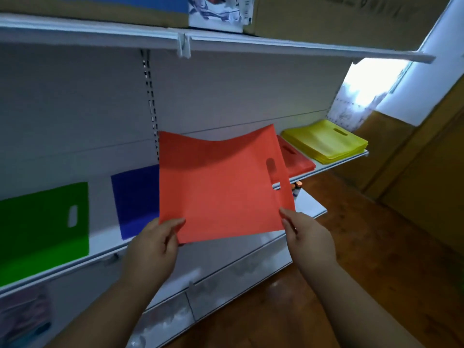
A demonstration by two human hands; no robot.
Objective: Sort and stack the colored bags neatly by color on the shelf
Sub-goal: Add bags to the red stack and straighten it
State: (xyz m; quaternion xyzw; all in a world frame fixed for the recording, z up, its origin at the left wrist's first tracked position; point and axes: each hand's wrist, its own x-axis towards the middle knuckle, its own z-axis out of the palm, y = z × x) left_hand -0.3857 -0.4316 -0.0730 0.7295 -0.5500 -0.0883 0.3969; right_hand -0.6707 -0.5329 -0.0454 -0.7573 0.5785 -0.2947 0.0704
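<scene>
A flat red bag [221, 187] with a cut-out handle hangs in the air in front of the white shelf [105, 254]. My left hand [153, 247] pinches its lower left corner. My right hand [307, 237] pinches its lower right corner. On the shelf lie a green bag [42, 227] at the left and a blue bag [136, 199] partly hidden behind the held one. Further right sit a stack of red bags [297, 162] and a thicker stack of yellow bags [326, 143].
An upper shelf [226, 43] carries cardboard boxes [339, 16] overhead. Below the bag shelf a lower shelf [308, 207] juts out with small bottles [296, 188] on it. A wooden floor [364, 247] and brown panels [414, 172] lie to the right.
</scene>
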